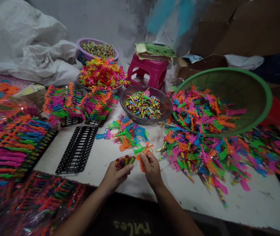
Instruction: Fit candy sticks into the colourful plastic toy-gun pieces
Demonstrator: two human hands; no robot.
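Note:
My left hand (117,174) is closed around a bunch of small coloured tubes (125,161) near the table's front edge. My right hand (151,168) pinches an orange plastic toy piece (142,163) right beside the tubes. Just beyond my hands lies a small pile of blue, green and orange toy pieces (126,133). A grey metal bowl (164,102) of the same small tubes stands behind that pile.
A tilted green basket (248,86) spills many coloured toy pieces (203,147) over the right of the white table (252,200). An empty black rack (78,149) lies at left; filled racks (14,144) sit beyond. A pink stool (147,69), a purple basin (81,49) and white sacks stand at the back.

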